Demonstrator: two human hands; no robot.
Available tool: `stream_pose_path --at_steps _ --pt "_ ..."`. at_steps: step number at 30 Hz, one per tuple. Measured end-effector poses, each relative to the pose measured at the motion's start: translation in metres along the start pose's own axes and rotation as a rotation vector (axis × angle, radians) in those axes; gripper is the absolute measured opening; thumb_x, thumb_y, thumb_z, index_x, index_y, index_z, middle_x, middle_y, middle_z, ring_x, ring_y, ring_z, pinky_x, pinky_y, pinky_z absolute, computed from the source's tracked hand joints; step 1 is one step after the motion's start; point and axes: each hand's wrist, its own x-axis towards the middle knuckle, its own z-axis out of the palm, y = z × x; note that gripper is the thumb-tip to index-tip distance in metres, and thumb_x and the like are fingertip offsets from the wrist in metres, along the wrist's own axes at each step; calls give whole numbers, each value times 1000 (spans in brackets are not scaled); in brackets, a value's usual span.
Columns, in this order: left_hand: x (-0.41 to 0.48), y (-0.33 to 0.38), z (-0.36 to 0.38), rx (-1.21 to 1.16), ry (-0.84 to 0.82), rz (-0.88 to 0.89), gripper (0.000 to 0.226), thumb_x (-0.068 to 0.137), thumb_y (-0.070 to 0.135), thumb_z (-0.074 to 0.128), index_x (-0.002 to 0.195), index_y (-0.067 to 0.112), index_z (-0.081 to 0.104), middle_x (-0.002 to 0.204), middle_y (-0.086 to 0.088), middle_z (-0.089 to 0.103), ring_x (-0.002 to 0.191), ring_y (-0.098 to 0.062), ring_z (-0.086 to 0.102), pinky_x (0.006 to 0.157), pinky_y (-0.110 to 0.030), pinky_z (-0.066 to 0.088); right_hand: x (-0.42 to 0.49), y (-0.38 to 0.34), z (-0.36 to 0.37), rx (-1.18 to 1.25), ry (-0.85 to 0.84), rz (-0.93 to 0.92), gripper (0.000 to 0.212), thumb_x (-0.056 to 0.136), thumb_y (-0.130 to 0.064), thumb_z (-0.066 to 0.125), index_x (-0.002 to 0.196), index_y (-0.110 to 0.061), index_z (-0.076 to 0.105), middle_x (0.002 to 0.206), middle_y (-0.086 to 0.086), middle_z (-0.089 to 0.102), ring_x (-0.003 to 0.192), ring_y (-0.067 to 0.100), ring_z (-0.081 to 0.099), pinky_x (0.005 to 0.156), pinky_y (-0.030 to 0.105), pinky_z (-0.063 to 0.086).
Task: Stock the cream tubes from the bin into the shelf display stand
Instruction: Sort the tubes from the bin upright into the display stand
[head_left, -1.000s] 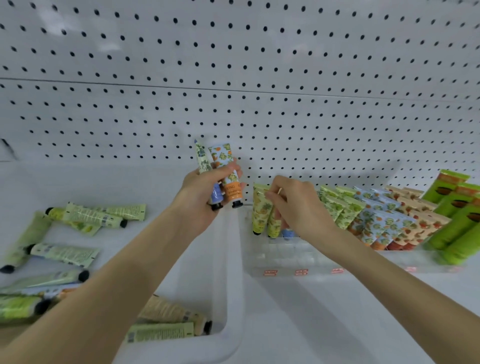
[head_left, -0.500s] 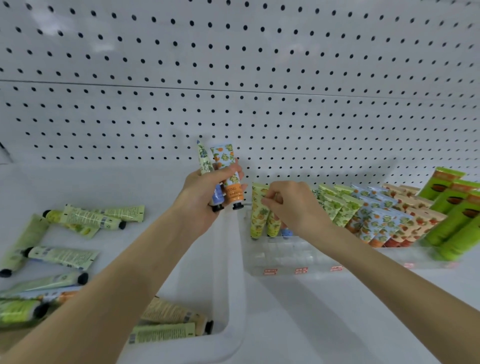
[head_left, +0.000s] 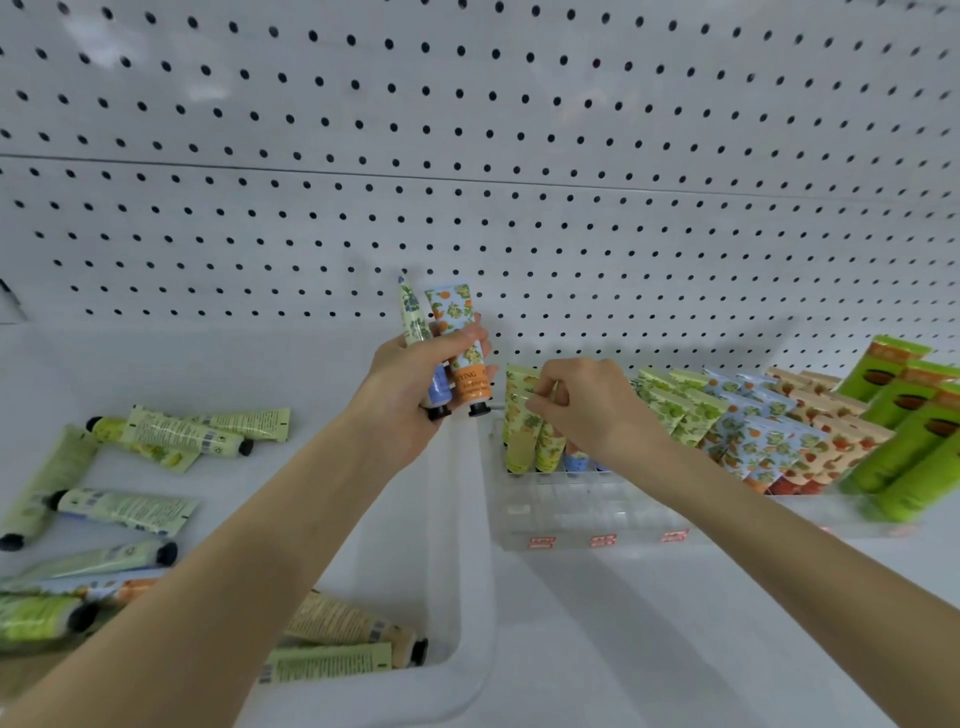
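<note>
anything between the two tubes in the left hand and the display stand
Only the right hand, which is working at the tubes standing in the stand's back-left slots. The left hand holds the two tubes just left of the stand; the front slots look open.

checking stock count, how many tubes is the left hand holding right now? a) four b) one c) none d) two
d: the left hand grips two tubes side by side, caps down, a pale green floral tube and an orange-capped-end tube, while the right hand works at the tubes in the clear display stand.
</note>
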Motion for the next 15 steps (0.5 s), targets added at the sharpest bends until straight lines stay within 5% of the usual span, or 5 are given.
stream_pose_path --at_steps 8,12,15 --pt "-1 1 1 8 -8 6 14 85 6 65 99 8 68 81 -4 75 68 -13 72 83 -36 57 -3 0 -8 52 -21 -2 10 91 -21 63 91 -11 64 57 -3 56 43 10 55 53 25 51" --pt "-5 1 3 70 -60 8 12 84 7 66 95 8 69 88 -6 75 73 -16 72 80 -34 58 -7 -4 -27 232 53 -1 8 91 -21 63 87 -13 64 55 5 62 33 10 50 38 19 42" --pt "-12 1 9 201 -137 16 23 73 12 72 95 6 69 96 -11 74 81 -20 72 82 -36 58 -9 -7 -44 440 75 45 10 90 -22 63 88 -13 67 51 4 61 36 15 46 43 26 45"
